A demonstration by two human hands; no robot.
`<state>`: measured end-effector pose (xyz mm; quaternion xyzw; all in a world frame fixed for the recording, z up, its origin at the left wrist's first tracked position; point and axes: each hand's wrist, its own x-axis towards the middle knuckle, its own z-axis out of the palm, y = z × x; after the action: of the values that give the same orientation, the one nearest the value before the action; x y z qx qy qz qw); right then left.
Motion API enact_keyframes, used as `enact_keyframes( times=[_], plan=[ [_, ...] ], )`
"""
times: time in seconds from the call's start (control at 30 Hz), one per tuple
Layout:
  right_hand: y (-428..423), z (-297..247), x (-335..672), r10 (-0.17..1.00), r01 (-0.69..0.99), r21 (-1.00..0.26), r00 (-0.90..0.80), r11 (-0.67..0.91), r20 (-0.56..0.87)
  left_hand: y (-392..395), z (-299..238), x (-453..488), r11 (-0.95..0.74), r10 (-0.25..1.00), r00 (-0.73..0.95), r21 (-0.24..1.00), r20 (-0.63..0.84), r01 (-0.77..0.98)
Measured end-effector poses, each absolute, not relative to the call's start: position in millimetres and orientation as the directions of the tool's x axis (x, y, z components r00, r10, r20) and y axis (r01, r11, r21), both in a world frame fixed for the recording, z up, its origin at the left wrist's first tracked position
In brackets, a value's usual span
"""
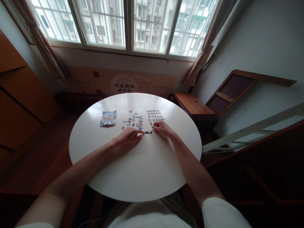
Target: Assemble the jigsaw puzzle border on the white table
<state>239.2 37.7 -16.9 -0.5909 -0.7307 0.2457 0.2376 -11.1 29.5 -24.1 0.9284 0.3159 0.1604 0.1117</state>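
Observation:
My left hand point(129, 135) rests on the table with index finger and thumb close together at the left end of a short dark strip of joined jigsaw puzzle pieces point(148, 132). Just above the strip's right end, my right hand point(163, 128) is closed in a pinch on what looks like a single jigsaw puzzle piece point(152, 127), mostly covered by the fingertips. Beyond the right hand, loose pieces point(154, 113) lie in neat rows. A partly joined section point(140, 120) and scattered pieces point(129, 120) lie beyond the left hand.
A colourful printed picture sheet point(108, 118) lies on the left of the round white table point(133, 177). A wooden bench point(193, 103) stands past the table's right edge. A barred window point(104, 25) and a printed panel point(147, 82) are at the back.

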Motion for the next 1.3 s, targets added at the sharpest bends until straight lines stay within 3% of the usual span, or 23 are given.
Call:
enact_keyframes(
  times=[1.17, 1.3],
  plan=[
    [36.9, -15.0, 239.2, 0.979, 0.749, -0.636, -0.198, 0.186, 0.053, 28.3, -23.1, -11.1, -0.769, 0.631, 0.744, 0.304, 0.219, 0.562],
    [37.3, -15.8, 239.6, 0.977, 0.748, -0.634, -0.204, 0.194, 0.059, 30.7, -22.6, -11.1, -0.725, 0.688, 0.674, 0.281, 0.268, 0.629]
  ],
)
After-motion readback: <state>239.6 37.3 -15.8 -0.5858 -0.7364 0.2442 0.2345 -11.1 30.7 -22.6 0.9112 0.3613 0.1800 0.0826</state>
